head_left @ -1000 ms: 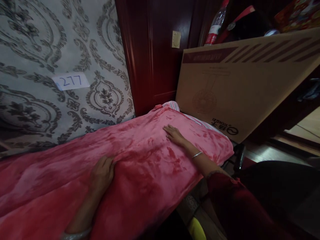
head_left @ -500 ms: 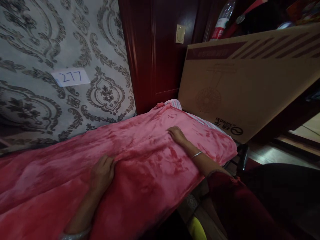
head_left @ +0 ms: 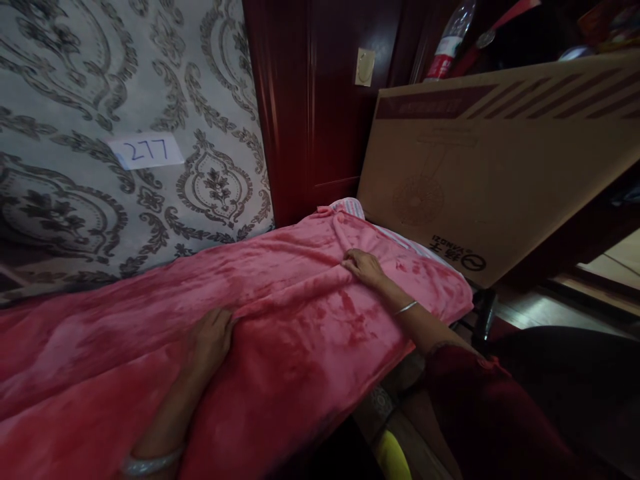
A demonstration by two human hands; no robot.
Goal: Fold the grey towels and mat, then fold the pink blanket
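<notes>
A plush pink-red blanket (head_left: 295,360) is spread over a long surface, with a raised fold running between my hands. My left hand (head_left: 211,340) is closed on the fold at its near left end, a bracelet on the wrist. Farther right, my right hand (head_left: 363,267) pinches the same fold, and a thin silver bangle circles that wrist. The fabric is drawn into creases around the right fingers. Striped cloth (head_left: 351,207) shows from beneath the blanket at its far end.
Patterned wallpaper (head_left: 220,187) with a paper marked 277 (head_left: 147,151) borders the left side. A dark red wooden panel (head_left: 330,120) stands behind. At right leans a large cardboard box (head_left: 480,167), with a plastic bottle (head_left: 447,47) behind it. Something yellow (head_left: 393,457) lies below.
My right hand has moved slightly right, pulling the fold tauter and making new creases toward the far corner. My left hand keeps its grip in nearly the same spot.
</notes>
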